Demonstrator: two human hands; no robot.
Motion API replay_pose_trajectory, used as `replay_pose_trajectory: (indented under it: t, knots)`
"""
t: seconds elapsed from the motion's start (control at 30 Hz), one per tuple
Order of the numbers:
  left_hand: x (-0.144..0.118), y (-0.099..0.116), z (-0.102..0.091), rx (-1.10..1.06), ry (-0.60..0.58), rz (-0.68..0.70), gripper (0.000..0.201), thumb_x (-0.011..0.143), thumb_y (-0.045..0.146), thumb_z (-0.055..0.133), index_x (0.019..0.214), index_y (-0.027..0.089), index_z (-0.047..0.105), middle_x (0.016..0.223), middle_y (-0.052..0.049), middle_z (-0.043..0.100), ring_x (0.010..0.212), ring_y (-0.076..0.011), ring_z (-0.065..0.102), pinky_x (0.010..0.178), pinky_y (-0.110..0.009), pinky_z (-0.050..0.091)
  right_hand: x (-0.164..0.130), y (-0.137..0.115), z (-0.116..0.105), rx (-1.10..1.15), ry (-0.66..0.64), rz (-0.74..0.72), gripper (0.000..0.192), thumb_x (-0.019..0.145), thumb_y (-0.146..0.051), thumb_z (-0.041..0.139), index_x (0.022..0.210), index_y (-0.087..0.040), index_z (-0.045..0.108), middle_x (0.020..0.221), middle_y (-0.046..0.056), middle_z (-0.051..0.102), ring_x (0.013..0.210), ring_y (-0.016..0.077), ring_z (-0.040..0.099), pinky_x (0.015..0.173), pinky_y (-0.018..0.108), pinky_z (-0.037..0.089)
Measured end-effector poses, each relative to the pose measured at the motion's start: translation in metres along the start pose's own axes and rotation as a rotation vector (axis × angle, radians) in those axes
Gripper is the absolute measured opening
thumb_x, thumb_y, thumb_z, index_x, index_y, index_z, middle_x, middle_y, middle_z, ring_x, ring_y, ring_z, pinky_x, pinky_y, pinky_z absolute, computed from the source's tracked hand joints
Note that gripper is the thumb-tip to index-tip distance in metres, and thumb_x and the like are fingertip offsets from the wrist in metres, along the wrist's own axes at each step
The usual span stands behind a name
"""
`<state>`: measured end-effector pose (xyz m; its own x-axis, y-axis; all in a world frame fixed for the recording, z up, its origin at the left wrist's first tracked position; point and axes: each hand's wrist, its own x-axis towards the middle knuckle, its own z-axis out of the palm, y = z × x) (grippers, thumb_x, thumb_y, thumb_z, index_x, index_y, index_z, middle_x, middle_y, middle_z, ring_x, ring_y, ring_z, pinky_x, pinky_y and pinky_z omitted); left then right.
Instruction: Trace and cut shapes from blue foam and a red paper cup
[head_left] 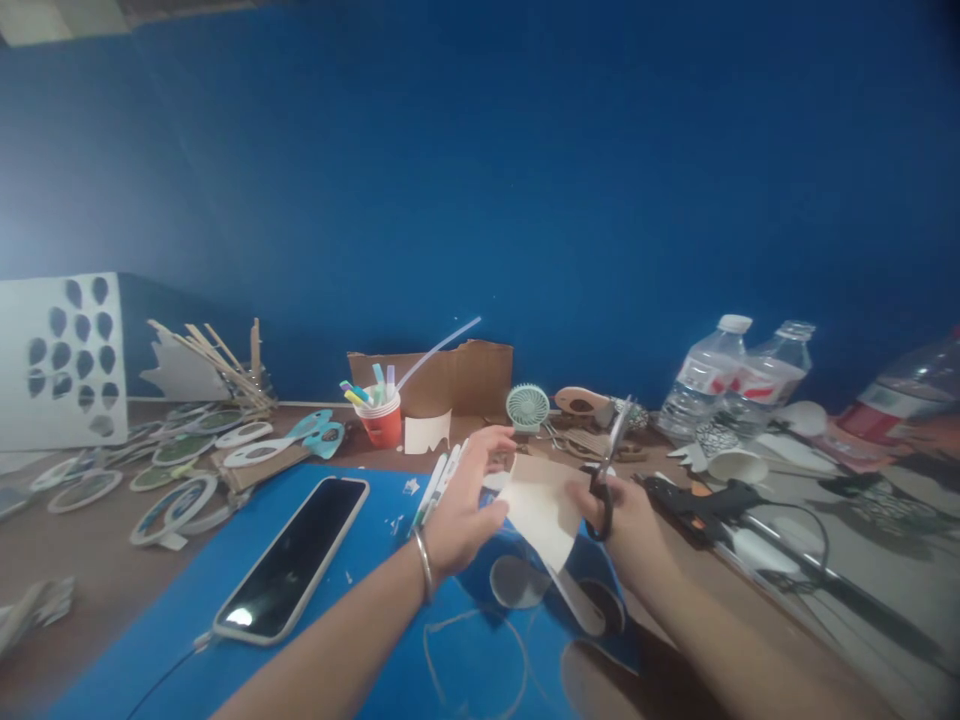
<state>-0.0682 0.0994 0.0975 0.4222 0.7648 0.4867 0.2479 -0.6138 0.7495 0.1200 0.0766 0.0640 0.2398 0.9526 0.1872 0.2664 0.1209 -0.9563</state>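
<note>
A curved piece of cream paper [546, 505] hangs between my hands above the blue mat. My right hand [626, 520] is closed on a pair of scissors [616, 435], whose blades point up and away; its thumb also presses on the right edge of the paper. At the paper's left edge is my left hand [469, 500], its thumb and fingers apart and the thumb tip at the paper. Below the paper, a white spoon-shaped piece [577, 600] and a grey-white oval piece [517, 580] lie on the mat.
A phone [292, 560] on a cable lies on the blue mat [390, 620], near white markers [439, 485]. Behind stand a red cup of markers [381, 420] and a small green fan [528, 408]. Right are a glue gun [705, 510] and water bottles [705, 375]; left, several paper rings [176, 510].
</note>
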Motion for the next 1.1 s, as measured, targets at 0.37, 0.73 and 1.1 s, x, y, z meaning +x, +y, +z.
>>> replay_pose_trajectory:
  t: [0.37, 0.73, 1.1]
  knots:
    - [-0.002, -0.015, 0.006, 0.526, -0.034, -0.195, 0.021, 0.084, 0.029, 0.043, 0.084, 0.021, 0.063, 0.085, -0.003, 0.067, 0.08, -0.0183, 0.06, 0.072, -0.03, 0.042, -0.013, -0.01, 0.005, -0.111, -0.04, -0.01, 0.019, 0.067, -0.034, 0.06, 0.074, -0.017, 0.06, 0.065, 0.001, 0.061, 0.061, 0.0168, 0.055, 0.057, 0.025, 0.042]
    - [-0.005, 0.0, 0.02, 0.754, -0.307, -0.025, 0.02, 0.082, 0.018, 0.043, 0.078, 0.017, 0.063, 0.08, -0.007, 0.067, 0.076, -0.0221, 0.06, 0.069, -0.034, 0.041, -0.012, -0.013, 0.007, -0.238, -0.267, -0.051, 0.013, 0.067, -0.023, 0.052, 0.066, -0.016, 0.063, 0.056, -0.001, 0.058, 0.055, 0.0141, 0.05, 0.05, 0.022, 0.036]
    - [-0.006, 0.007, 0.017, 0.702, -0.247, -0.099, 0.019, 0.082, 0.021, 0.043, 0.077, 0.019, 0.061, 0.077, -0.004, 0.067, 0.075, -0.0194, 0.061, 0.065, -0.029, 0.04, -0.011, -0.012, 0.007, -0.173, -0.231, -0.056, 0.011, 0.066, -0.024, 0.054, 0.06, -0.015, 0.059, 0.053, -0.002, 0.055, 0.053, 0.0124, 0.047, 0.05, 0.021, 0.036]
